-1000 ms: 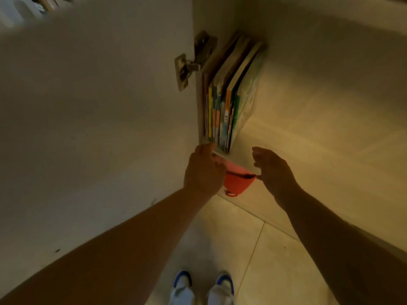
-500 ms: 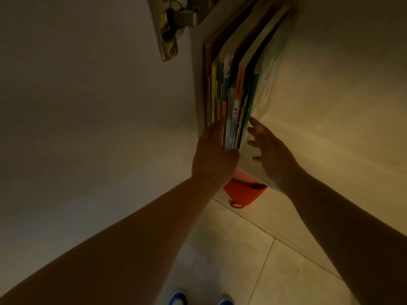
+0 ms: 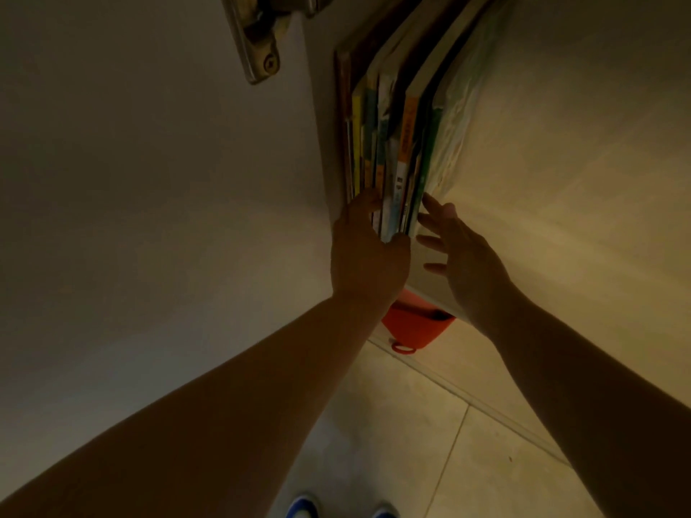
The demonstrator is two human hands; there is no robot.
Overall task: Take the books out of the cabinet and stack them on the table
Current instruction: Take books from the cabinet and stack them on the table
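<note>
My left hand (image 3: 368, 256) is on the near ends of the books (image 3: 392, 151): the fingers reach up along the spines on the left side of the row and the thumb curls in under the bottom corners, so it pinches several of them together. My right hand (image 3: 461, 256) sits at three o'clock from it, fingers spread and straight, the fingertips (image 3: 430, 201) touching the outer face of the rightmost book; it grips nothing.

The books stand upright in a tight row on the cabinet shelf (image 3: 561, 237), pushed against the cabinet's left wall, at twelve o'clock from my hands. At eleven o'clock from the row a metal hinge (image 3: 258, 43) joins the open cabinet door (image 3: 149, 218), which fills the left of the view.

Below the shelf edge, at six o'clock from my hands, an orange container (image 3: 415, 329) shows partly. Further down lie pale floor tiles (image 3: 392, 443) and the blue tips of my shoes (image 3: 303, 508).
</note>
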